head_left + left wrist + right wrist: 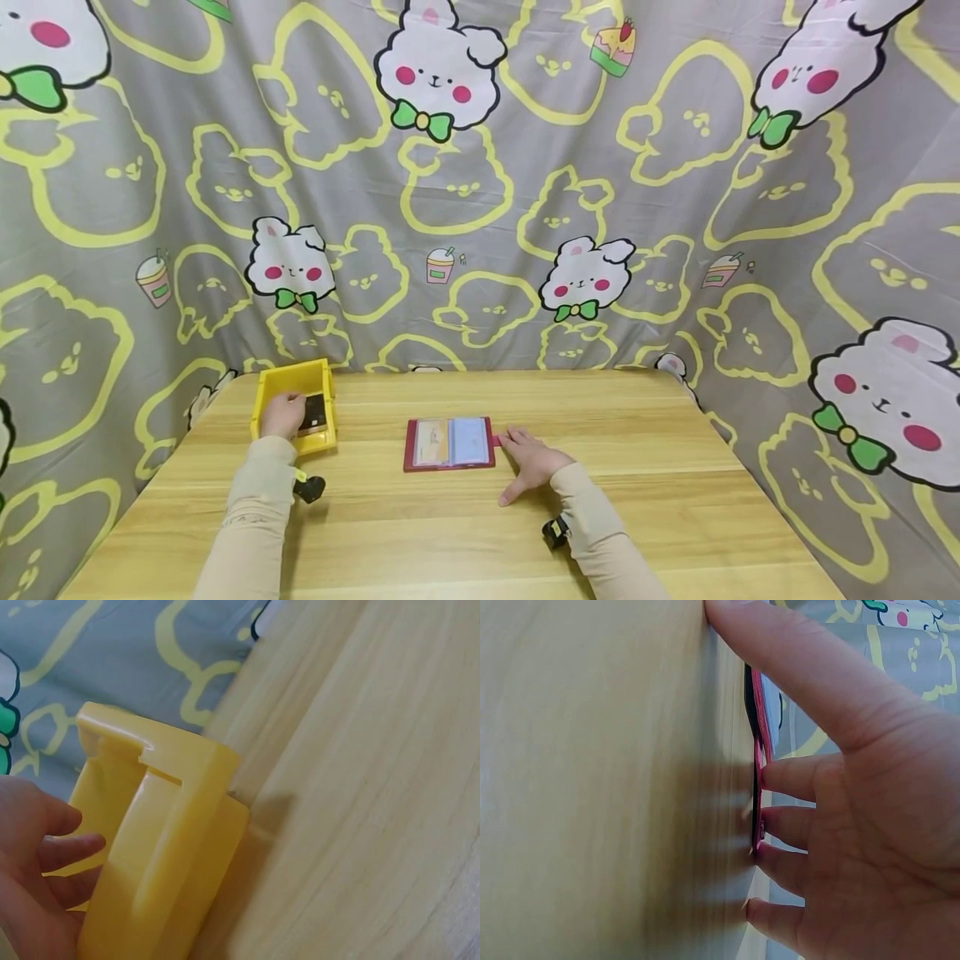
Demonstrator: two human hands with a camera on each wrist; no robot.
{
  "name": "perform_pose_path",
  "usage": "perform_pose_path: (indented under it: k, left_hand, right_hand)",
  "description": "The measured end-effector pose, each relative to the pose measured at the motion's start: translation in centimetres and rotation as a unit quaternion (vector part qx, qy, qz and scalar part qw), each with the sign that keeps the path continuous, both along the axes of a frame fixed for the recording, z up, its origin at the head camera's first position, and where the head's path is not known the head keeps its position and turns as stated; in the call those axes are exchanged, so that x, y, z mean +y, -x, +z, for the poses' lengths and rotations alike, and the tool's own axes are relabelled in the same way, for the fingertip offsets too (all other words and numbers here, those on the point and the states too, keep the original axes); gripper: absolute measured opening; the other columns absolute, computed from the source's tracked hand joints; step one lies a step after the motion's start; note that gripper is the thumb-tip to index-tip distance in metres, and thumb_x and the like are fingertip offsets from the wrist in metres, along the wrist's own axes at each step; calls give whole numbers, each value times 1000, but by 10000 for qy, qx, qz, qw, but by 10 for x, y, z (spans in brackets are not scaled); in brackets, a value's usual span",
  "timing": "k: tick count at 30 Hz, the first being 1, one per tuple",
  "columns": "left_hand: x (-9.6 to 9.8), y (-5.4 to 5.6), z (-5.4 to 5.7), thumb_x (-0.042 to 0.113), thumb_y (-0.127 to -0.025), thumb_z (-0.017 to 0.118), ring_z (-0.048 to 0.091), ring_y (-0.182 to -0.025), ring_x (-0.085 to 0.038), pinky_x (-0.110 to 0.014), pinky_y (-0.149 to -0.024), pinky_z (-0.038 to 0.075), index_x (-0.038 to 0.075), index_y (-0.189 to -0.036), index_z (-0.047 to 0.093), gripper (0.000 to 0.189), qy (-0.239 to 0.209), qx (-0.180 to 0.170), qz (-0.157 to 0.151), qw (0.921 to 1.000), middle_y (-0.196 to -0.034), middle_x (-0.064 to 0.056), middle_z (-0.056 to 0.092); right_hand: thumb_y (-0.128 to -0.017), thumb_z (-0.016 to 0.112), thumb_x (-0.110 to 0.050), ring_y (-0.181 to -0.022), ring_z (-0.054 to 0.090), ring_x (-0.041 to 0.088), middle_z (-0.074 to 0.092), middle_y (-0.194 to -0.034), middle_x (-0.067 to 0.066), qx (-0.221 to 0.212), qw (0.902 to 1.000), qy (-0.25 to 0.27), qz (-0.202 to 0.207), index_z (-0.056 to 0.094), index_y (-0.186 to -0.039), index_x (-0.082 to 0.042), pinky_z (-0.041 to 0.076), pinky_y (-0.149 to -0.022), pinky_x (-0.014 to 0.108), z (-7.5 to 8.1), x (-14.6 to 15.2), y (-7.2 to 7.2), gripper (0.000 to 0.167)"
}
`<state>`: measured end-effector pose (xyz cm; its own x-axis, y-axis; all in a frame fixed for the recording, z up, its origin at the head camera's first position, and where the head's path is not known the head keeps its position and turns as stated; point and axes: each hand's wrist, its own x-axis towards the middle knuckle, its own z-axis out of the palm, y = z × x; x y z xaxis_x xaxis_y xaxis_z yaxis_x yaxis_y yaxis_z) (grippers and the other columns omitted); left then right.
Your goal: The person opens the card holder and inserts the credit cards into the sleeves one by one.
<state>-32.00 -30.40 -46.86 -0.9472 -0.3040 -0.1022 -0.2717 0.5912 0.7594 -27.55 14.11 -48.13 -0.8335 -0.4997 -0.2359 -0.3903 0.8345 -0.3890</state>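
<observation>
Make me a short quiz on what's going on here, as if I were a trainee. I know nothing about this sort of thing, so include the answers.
1. True or false: the wallet lies open on the table.
2. Which hand reaches into the bin? A) right B) left C) both
3. Fill in: the right hand has fingers touching the wallet's ____.

Key:
1. True; both inner sides face up.
2. B; the left hand is inside it.
3. Strap.
</observation>
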Motion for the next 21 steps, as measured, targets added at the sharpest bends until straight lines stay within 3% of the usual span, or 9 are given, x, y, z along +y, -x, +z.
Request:
perform_pose_path:
  k: [5, 8, 10, 15, 21]
  left_hand:
    - [-1, 0, -3, 27, -105, 29, 56, -96, -35, -43, -77, 50, -7, -145, 36, 53, 89, 77, 18, 9999, -145, -32, 39]
    - [-2, 1, -5, 28, -105, 30, 57, -89, -32, -37, -69, 48, -6, -145, 38, 53, 132, 104, 67, 9998, -144, -31, 42]
    - [-2, 2, -7, 27, -105, 30, 56, -95, -35, -41, -74, 49, -6, -143, 40, 52, 158, 149, 126, 9997, -143, -31, 43]
    - [-2, 4, -9, 28, -104, 30, 47, -122, -44, -54, -100, 43, -7, -142, 41, 52, 128, 285, 214, 9993, -144, -32, 41]
    - [0, 4, -8, 29, -104, 31, 45, -127, -45, -56, -105, 40, -6, -144, 40, 53, -127, 278, 287, 9991, -145, -30, 41]
  right_hand:
    - [-68, 87, -42, -150, 15, 41, 17, -161, 23, 12, 10000, 12, 32, 25, -153, -1, 22, -120, 56, 0, 0, 0, 113]
    - [-68, 87, -42, -149, 15, 41, 17, -161, 23, 28, 10000, 10, 40, 25, -153, -1, 22, -120, 56, 0, 0, 0, 113]
    - [-68, 87, -42, -149, 15, 42, 17, -161, 24, 30, 10000, 16, 54, 24, -153, -1, 22, -120, 57, 0, 0, 0, 113]
    - [-69, 86, -43, -149, 14, 42, 16, -161, 24, 17, 10000, 18, 64, 24, -153, -1, 21, -120, 57, 0, 1, 1, 113]
    - [-69, 86, -43, -150, 13, 42, 15, -161, 23, -28, 10000, 39, 36, 23, -154, -2, 20, -120, 58, -1, 1, 2, 113]
